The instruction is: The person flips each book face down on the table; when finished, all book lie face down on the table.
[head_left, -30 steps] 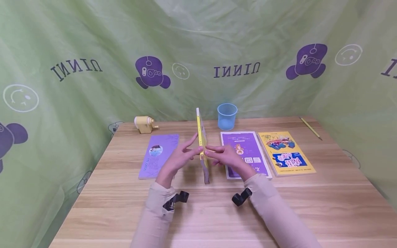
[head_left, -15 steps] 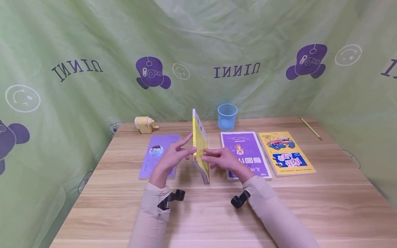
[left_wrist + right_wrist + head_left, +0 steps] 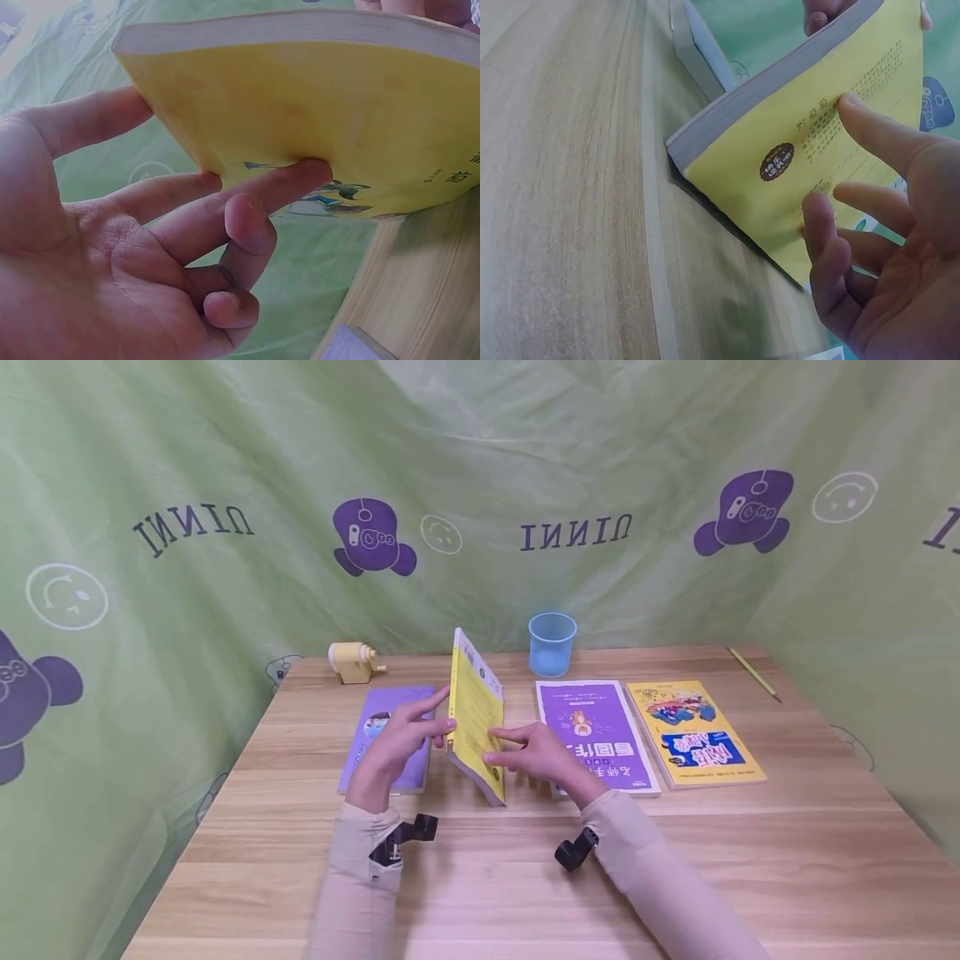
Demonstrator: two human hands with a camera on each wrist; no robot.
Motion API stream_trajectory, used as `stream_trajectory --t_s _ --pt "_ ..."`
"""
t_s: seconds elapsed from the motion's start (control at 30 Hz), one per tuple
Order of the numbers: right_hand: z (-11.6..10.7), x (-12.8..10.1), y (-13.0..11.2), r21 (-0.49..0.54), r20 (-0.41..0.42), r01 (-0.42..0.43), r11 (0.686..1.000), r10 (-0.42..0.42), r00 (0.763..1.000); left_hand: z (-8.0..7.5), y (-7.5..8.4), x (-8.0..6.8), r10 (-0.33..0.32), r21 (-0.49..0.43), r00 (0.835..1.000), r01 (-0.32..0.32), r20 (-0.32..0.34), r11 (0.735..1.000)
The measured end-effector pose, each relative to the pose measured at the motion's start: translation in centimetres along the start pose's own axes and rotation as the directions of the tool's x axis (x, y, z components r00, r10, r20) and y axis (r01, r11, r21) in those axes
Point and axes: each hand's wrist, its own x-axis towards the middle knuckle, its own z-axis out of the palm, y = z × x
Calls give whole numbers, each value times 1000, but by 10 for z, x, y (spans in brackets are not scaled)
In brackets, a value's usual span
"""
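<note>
Both hands, left hand (image 3: 397, 739) and right hand (image 3: 536, 756), press straight open fingers (image 3: 870, 127) against a tilted yellow book (image 3: 474, 718) standing on the worktop (image 3: 487, 877).

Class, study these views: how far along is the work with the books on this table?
Looks done: three books lie flat, a lilac one, a purple one and a yellow-blue one. In hand: the yellow book stands on its lower edge, tilted left, left hand and right hand touching its covers. Left: it is not yet flat.
</note>
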Motion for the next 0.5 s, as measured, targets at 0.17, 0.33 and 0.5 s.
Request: stream_trajectory --t_s 0.17,0.33,0.5 --pt "1 -1 -1 -22 -12 -13 1000 13 1000 -1 0 -1 2 1 1000 -2 10 1000" --pt "1 -3 -2 -60 1 -17 998 17 1000 -6 -2 -2 6 32 999 -7 36 999" --pt "2 -5 -3 -83 27 -26 996 28 999 -9 -3 -2 -4 40 999 2 50 999"
